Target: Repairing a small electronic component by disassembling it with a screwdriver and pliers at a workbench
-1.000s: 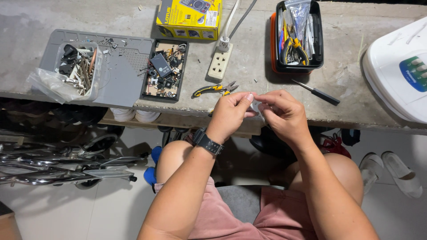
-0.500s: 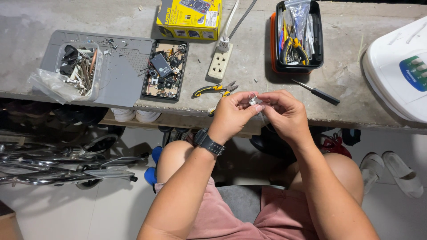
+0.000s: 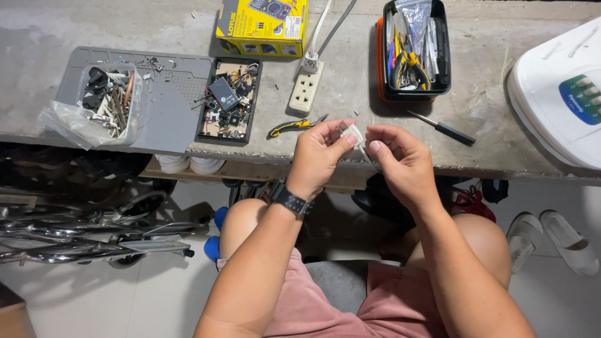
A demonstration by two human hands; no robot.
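My left hand [image 3: 319, 156]: closed in a pinch, thumb and forefinger gripping the small white part [image 3: 352, 134] at its left end, black watch [image 3: 290, 199] on the wrist
My right hand [image 3: 400, 159]: fingers curled, thumb tip just beside the part's right end; whether it is actually gripping I cannot tell
Where the part is: held in the air between both hands, just over the front edge of the concrete bench [image 3: 188, 31], near the yellow-handled pliers [image 3: 294, 127]
What changed: a second ago my fingers were bunched tight over the part and hid most of it; now they have drawn a little apart and the white piece shows between them
What I read from that: I judge I am turning or checking it, not setting it down
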